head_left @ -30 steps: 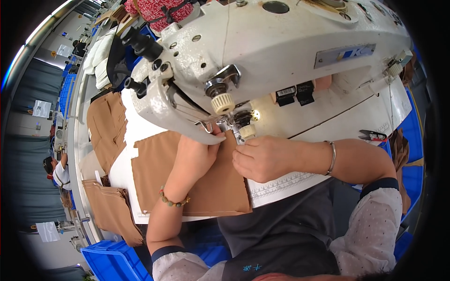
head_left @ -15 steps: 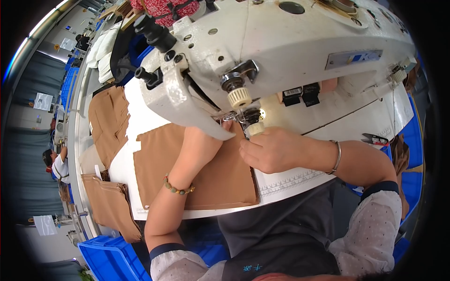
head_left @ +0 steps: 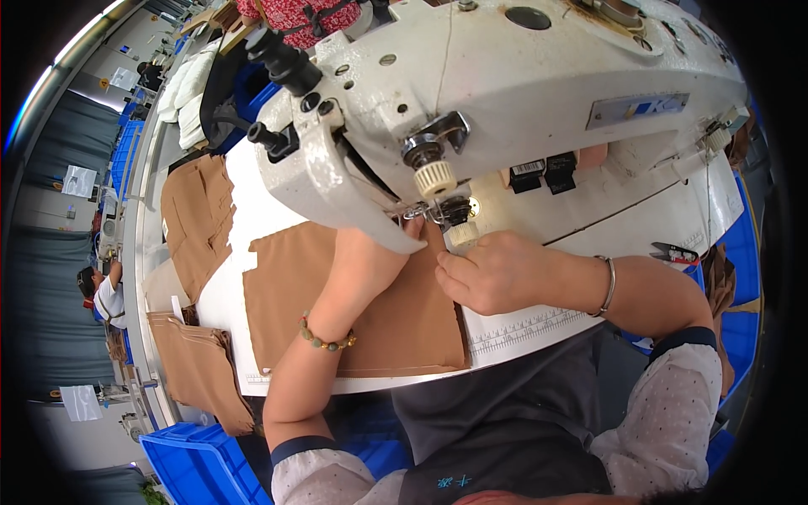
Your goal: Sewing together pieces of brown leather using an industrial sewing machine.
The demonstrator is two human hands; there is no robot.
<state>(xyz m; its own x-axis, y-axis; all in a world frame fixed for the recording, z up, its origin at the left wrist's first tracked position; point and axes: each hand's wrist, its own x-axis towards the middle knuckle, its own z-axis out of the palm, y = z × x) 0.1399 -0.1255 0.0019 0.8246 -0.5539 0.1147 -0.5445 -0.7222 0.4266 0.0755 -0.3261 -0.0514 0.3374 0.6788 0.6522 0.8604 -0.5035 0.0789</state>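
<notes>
A brown fabric panel (head_left: 396, 337) lies flat on the white sewing table, its top part under the head of a white sewing machine (head_left: 522, 76). My left hand (head_left: 368, 265) presses on the panel beside the machine's curved guard. Most of its fingers are hidden behind that guard; one fingertip shows by the presser foot (head_left: 418, 212). On the other side, my right hand (head_left: 497, 273) is closed, fingers curled and pinching at the panel's right edge, just below a cream knob (head_left: 463, 234). The pinched spot itself is mostly covered by the fingers.
More brown pieces (head_left: 198, 206) lie at the far left, with a folded brown stack (head_left: 198, 362) nearer. Thread snips (head_left: 673, 252) rest at the right. Printed rulers (head_left: 530, 328) run along the table's front edge. A blue crate (head_left: 198, 463) stands lower left. Other people work beyond.
The whole view has shifted slightly. Both hands and the fabric panel keep almost the same places by the machine.
</notes>
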